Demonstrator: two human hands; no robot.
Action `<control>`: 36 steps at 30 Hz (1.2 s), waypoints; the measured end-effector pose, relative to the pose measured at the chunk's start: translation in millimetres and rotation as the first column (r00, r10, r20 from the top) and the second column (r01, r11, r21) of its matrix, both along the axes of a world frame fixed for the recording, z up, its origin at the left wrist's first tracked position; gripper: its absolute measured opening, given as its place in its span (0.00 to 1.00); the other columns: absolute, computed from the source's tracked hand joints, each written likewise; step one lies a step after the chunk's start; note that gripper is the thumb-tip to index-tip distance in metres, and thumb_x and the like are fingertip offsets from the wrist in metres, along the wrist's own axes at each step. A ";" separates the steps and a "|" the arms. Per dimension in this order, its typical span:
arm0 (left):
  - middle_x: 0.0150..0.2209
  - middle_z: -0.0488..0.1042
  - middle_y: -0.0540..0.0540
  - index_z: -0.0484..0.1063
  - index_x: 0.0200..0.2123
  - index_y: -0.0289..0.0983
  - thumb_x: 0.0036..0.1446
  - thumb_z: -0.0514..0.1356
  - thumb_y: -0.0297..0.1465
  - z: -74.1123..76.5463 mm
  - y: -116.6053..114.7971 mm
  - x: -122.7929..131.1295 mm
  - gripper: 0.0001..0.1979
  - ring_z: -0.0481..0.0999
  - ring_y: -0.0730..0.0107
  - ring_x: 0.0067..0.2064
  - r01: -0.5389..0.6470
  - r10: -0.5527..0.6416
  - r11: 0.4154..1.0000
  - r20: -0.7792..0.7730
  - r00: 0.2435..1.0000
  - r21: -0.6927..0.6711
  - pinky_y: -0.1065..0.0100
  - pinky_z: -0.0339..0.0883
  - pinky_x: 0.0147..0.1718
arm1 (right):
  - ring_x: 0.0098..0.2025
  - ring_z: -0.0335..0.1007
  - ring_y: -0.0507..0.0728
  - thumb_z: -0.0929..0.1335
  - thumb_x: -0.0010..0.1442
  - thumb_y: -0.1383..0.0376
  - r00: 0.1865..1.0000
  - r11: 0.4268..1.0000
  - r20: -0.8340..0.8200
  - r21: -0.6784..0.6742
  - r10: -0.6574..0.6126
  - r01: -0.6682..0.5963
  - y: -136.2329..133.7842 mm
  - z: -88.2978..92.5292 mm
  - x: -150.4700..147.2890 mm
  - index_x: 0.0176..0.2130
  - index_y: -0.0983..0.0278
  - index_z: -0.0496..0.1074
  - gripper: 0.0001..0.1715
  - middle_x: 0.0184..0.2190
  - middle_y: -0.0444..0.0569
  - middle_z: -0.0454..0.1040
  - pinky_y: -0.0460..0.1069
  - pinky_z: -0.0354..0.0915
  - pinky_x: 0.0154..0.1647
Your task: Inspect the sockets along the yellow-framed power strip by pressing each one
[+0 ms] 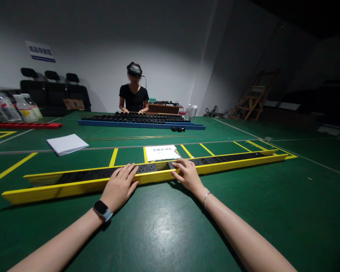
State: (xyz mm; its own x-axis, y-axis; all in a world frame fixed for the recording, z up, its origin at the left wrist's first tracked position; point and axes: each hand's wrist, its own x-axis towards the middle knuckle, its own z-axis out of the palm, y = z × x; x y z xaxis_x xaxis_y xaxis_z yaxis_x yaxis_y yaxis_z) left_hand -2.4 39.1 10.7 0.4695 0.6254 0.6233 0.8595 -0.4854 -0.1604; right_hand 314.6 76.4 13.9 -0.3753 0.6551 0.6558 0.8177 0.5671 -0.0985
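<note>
A long yellow rail (59,187) lies across the green table in front of me, with a row of black socket modules (147,168) seated in its channel. My left hand (119,186) rests flat on the rail's front edge, fingers stretched out and touching the black modules; a smartwatch is on that wrist. My right hand (187,174) lies on the rail a little to the right, fingers bent down onto a black module near the middle; a thin bracelet circles that wrist. Neither hand lifts anything.
A printed white sheet (162,152) lies just behind the rail, and a folded white paper (67,144) further left. Across the table a person in black (134,96) works at a blue rail (141,124) with black modules. Bottles (14,107) stand far left, a wooden ladder (253,100) at right.
</note>
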 end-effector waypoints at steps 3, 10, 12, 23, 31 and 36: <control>0.60 0.67 0.38 0.62 0.60 0.35 0.63 0.52 0.38 0.4 -0.3 0.2 0.25 0.66 0.54 0.60 -0.001 0.001 1.000 -0.001 1.000 -0.002 0.54 0.61 0.56 | 0.53 0.65 0.61 0.67 0.63 0.56 1.000 1.000 -0.013 0.014 0.012 -0.012 0.6 -1.1 0.7 0.51 0.60 0.71 0.18 0.49 0.53 0.71 0.57 0.59 0.53; 0.60 0.67 0.37 0.62 0.60 0.33 0.63 0.52 0.39 -0.5 0.2 0.0 0.26 0.66 0.54 0.60 -0.019 0.019 1.000 -0.037 0.999 0.013 0.55 0.60 0.56 | 0.54 0.64 0.62 0.67 0.63 0.56 1.000 0.999 -0.013 0.036 0.013 -0.013 -0.9 -1.5 -0.2 0.51 0.60 0.71 0.18 0.49 0.53 0.71 0.58 0.58 0.54; 0.60 0.67 0.37 0.62 0.60 0.33 0.63 0.52 0.39 -0.9 0.5 -0.2 0.26 0.66 0.54 0.60 -0.018 0.019 1.000 -0.038 0.999 0.015 0.54 0.60 0.56 | 0.54 0.64 0.62 0.67 0.63 0.57 1.000 0.999 -0.013 0.039 0.015 -0.014 -0.9 -1.6 -0.1 0.51 0.60 0.71 0.18 0.48 0.53 0.72 0.58 0.59 0.54; 0.60 0.67 0.37 0.62 0.60 0.35 0.62 0.53 0.39 -0.8 0.6 0.0 0.25 0.67 0.54 0.60 -0.005 0.005 1.000 -0.001 1.000 -0.005 0.53 0.61 0.56 | 0.54 0.64 0.62 0.67 0.62 0.57 1.000 0.999 -0.021 0.032 0.005 -0.005 -0.8 -1.4 -1.1 0.50 0.60 0.71 0.17 0.49 0.52 0.72 0.58 0.58 0.54; 0.60 0.67 0.37 0.62 0.60 0.35 0.63 0.52 0.38 -1.3 0.9 -0.3 0.25 0.66 0.54 0.60 -0.013 0.013 1.000 -0.018 1.000 0.003 0.54 0.61 0.56 | 0.54 0.65 0.62 0.68 0.62 0.57 0.999 0.999 -0.036 0.035 0.008 -0.007 1.8 -2.8 -0.7 0.48 0.59 0.72 0.16 0.48 0.51 0.73 0.57 0.59 0.54; 0.61 0.66 0.37 0.62 0.61 0.35 0.63 0.52 0.38 -0.8 0.6 -0.4 0.25 0.66 0.54 0.60 -0.008 0.008 1.000 -0.017 1.000 -0.001 0.54 0.61 0.56 | 0.55 0.65 0.62 0.68 0.61 0.57 0.999 1.000 -0.036 0.029 0.012 -0.011 2.8 -3.3 -0.1 0.48 0.60 0.73 0.16 0.48 0.51 0.74 0.58 0.58 0.55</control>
